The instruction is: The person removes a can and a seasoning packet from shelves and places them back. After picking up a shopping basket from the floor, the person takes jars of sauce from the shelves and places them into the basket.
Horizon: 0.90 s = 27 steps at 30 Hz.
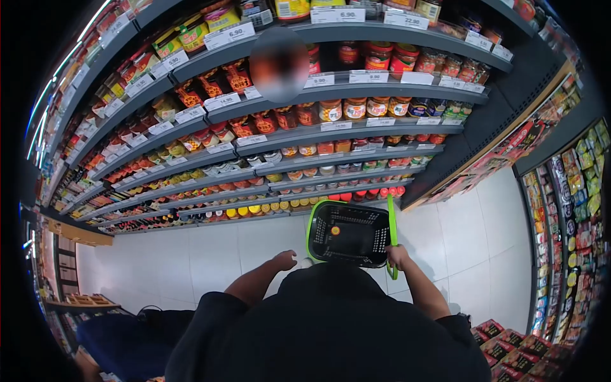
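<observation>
- Gripping the handle (391, 216) in the head view, the right hand (398, 256) is closed on its bright green bar.
- The basket (359, 238) hangs before the person's body, above pale, smooth floor tiles (216, 254): black, rounded-rectangular, with perforated walls and a green rim.
- A small round red-and-yellow spot (335, 230) shows inside; label or item, I cannot tell.
- The left hand (286, 259), beside the basket, is free, partly open, fingers loosely bent.
- Shiny lidded jars (377, 55) line grey shelves (375, 32).
</observation>
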Available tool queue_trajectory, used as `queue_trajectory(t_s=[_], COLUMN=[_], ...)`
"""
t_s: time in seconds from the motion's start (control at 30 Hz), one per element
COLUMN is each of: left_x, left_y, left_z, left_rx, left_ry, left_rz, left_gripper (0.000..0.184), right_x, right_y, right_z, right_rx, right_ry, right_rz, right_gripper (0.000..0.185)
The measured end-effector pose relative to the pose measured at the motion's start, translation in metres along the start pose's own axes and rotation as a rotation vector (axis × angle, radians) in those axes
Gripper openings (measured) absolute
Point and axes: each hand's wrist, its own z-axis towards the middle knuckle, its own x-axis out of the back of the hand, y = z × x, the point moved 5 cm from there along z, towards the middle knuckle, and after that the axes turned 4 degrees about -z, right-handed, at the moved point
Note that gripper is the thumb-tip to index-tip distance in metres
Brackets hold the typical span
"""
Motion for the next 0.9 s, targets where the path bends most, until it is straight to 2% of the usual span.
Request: queue_trajectory(t_s=[0.1, 0.17, 0.2, 0.27, 0.37, 0.43, 0.5, 0.53, 0.67, 0.8, 0.87, 0.9], left_x=[-0.026, -0.018, -0.021, -0.039, 0.008, 0.020, 0.030, 0.042, 0.068, 0.066, 0.083, 0.078], left_y=[-0.064, -0.079, -0.094, -0.143, -0.140, -0.166, -0.188, -0.184, -0.142, -0.074, -0.020, -0.016], left_z=[-0.010, -0.034, -0.038, -0.031, -0.068, -0.057, -0.039, -0.035, -0.016, -0.005, -0.023, -0.018], left_rx=[0.091, 0.173, 0.169, 0.023, 0.104, 0.090, 0.041, 0.146, 0.109, -0.033, 0.021, 0.034], left_ry=[-0.074, -0.098, -0.137, -0.202, -0.184, -0.150, -0.085, -0.077, 0.075, 0.066, -0.003, 0.009], left_rz=[-0.058, -0.139, -0.156, -0.006, 0.060, 0.128, 0.183, 0.101, 0.018, -0.034, -0.197, -0.199], left_gripper=[0.045, 0.047, 0.049, 0.049, 0.048, 0.049, 0.048, 0.045, 0.042, 0.040, 0.040, 0.040], right_x=[-0.029, -0.048, -0.057, -0.078, -0.107, -0.117, -0.128, -0.127, -0.109, -0.091, -0.085, -0.087], right_y=[0.001, 0.002, 0.002, 0.003, -0.001, -0.004, 0.001, -0.001, -0.027, -0.021, -0.030, -0.033], right_z=[0.009, 0.015, 0.016, 0.011, -0.014, -0.019, -0.015, -0.016, -0.033, -0.012, -0.015, -0.017], right_rx=[-0.020, -0.027, -0.032, -0.040, -0.053, -0.048, -0.057, -0.057, -0.071, -0.008, -0.008, -0.006], right_ry=[-0.022, -0.012, -0.008, 0.004, 0.031, 0.056, -0.065, -0.061, -0.114, -0.132, -0.132, -0.128], right_rz=[0.037, 0.060, 0.073, 0.077, 0.066, 0.054, 0.182, 0.182, 0.139, 0.066, 0.022, 0.013], right_gripper=[0.025, 0.026, 0.026, 0.026, 0.027, 0.026, 0.026, 0.026, 0.029, 0.027, 0.026, 0.025])
